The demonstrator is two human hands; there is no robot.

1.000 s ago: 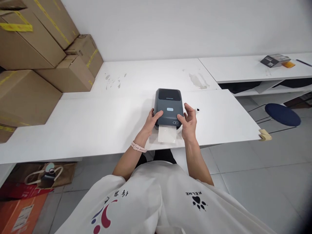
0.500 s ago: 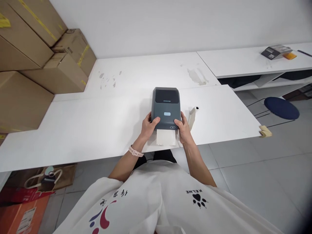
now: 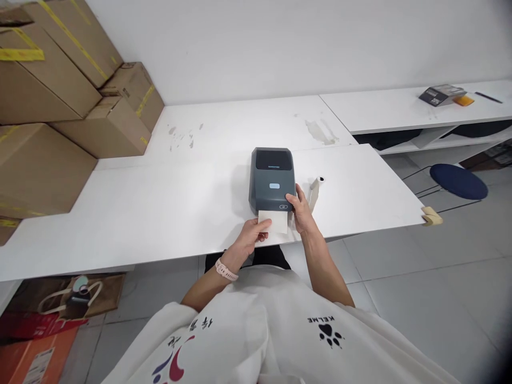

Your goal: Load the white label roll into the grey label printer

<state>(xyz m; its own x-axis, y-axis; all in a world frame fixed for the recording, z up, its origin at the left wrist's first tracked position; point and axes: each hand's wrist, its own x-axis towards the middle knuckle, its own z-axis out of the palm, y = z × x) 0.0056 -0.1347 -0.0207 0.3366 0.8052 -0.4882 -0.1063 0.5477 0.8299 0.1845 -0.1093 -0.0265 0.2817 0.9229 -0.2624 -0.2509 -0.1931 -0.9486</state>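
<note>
A dark grey label printer stands near the front edge of the white table. A white label strip sticks out of its front slot. My left hand pinches the lower left corner of that strip. My right hand rests against the printer's front right corner, fingers curled on the casing. A small white roll lies on the table just right of the printer.
Stacked cardboard boxes with yellow tape fill the table's left end. A second white table with a dark box runs to the right, a blue stool beside it. A bag and red carton sit on the floor below.
My left hand has left the printer's front left corner and dropped to pinch the label strip. My right hand has stayed at the front right corner.
</note>
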